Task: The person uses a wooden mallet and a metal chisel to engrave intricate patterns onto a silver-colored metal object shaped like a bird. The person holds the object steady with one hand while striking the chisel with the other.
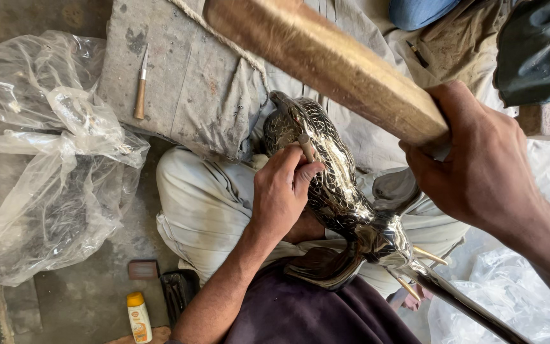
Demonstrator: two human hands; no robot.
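A shiny metal bird figure [335, 185] with an engraved scale pattern lies across my lap, its head toward a grey cushion. My left hand [281, 191] rests on the bird's body and pinches a small chisel [305, 146] upright against the patterned surface. My right hand [479, 165] grips a thick wooden mallet [326, 64] that is raised above the chisel, its far end blurred. The bird's thin metal legs [428, 256] stick out near my right knee.
A grey padded cushion [179, 70] lies ahead with a wooden-handled tool [140, 89] on it. Crumpled clear plastic [46, 159] covers the floor at left, more plastic at lower right. A small yellow-capped bottle [139, 317] and a dark case [178, 292] sit near my left leg.
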